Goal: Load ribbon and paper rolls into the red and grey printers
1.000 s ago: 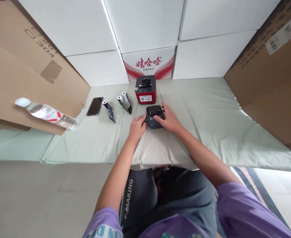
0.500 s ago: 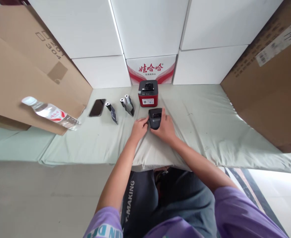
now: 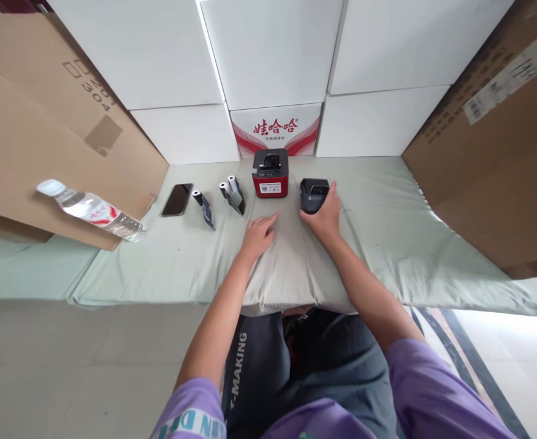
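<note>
My right hand (image 3: 327, 213) grips a small black boxy device (image 3: 314, 194), thumb on its near left side and fingers along its right side. The device rests on the cloth-covered bench, to the right of a red-and-black box (image 3: 270, 174) with a white label on its front. My left hand (image 3: 258, 236) lies over the cloth in front of the red box, index finger stretched forward, holding nothing. To its upper left are small white-ended rolls with dark loose strips: a pair (image 3: 233, 194) and a single one (image 3: 203, 207).
A dark phone (image 3: 177, 200) lies left of the rolls. A water bottle (image 3: 92, 210) lies tilted by the left cardboard carton (image 3: 58, 122). Another carton (image 3: 501, 158) borders the right side. White boxes (image 3: 272, 55) stand stacked behind the bench (image 3: 378, 225).
My right hand has moved the black device to the right and farther back. My left hand has come off it and stays near its former place, index finger extended.
</note>
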Motion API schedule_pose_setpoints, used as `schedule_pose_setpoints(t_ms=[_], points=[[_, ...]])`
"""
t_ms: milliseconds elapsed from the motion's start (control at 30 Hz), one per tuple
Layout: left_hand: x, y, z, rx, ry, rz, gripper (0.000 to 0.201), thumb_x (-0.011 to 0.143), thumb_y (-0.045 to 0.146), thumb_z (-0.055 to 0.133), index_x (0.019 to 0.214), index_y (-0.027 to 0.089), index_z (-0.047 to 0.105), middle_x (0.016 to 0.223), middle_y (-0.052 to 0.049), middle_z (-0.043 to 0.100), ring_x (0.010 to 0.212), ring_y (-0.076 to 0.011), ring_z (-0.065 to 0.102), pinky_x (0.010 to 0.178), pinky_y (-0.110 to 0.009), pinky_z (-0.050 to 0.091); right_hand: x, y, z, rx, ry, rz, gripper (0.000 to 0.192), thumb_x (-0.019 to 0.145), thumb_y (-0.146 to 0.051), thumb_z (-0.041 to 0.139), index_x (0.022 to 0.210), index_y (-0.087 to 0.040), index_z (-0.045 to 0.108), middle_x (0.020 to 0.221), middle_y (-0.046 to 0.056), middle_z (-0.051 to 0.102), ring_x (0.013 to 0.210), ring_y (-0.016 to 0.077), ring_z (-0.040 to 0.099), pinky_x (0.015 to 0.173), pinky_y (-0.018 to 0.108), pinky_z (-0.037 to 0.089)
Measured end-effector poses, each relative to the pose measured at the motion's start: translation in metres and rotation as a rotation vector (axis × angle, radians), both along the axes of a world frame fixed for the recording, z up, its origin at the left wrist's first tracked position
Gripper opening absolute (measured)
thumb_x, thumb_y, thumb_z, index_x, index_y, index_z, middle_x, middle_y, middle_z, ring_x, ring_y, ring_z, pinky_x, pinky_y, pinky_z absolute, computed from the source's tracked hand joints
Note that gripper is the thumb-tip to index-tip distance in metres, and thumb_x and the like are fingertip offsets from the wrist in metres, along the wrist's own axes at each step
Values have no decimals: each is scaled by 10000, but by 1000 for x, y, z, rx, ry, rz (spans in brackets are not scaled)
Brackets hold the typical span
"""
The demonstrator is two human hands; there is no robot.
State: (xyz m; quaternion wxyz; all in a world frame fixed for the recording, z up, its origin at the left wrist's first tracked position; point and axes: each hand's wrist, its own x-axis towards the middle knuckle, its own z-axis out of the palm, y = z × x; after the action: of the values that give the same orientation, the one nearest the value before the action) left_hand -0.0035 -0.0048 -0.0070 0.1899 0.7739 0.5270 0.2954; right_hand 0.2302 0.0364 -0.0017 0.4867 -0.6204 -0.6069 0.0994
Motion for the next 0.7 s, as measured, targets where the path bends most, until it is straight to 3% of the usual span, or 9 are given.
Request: schedule_pose_setpoints(t_ms=[200,400,600,700], points=[[1,-1,3,-29,43,5,638,905,125,521,1530,227,594,1425,-100,706,1331,-285,628,1186,-493,427,24,27,-15,-49,-52,-168,1245,742,-536,768,1676,-136,49,1537,262,479,1402,419,460,1206,635,331],[1,0,4,-42,36,11,594,924,149,520,1506,209,621,1415,-110,710,1326,-293,633,1187,-499,429,24,28,-18,-82,-82,-174,1218,706,-418,761,1667,-83,92,1549,280,456,1424,416,452,1217,596,345],[0,-1,-1,-50,-96,6,608,891,135,565,1488,230,638,1490,-111,662,1409,-324,582,1244,-538,386,21,22,-9,-31,-85,-246,1110,722,-496,733,1649,-164,219,1568,263,412,1450,472,388,1169,745,311],[-4,4,-5,-60,-289,29,627,896,198,617,1522,216,589,1557,-128,601,1468,-328,533,1250,-528,394,14,10,-1,116,-81,-117,936,787,-447,681,1605,-172,320,1573,244,428,1490,434,374,1224,715,288]])
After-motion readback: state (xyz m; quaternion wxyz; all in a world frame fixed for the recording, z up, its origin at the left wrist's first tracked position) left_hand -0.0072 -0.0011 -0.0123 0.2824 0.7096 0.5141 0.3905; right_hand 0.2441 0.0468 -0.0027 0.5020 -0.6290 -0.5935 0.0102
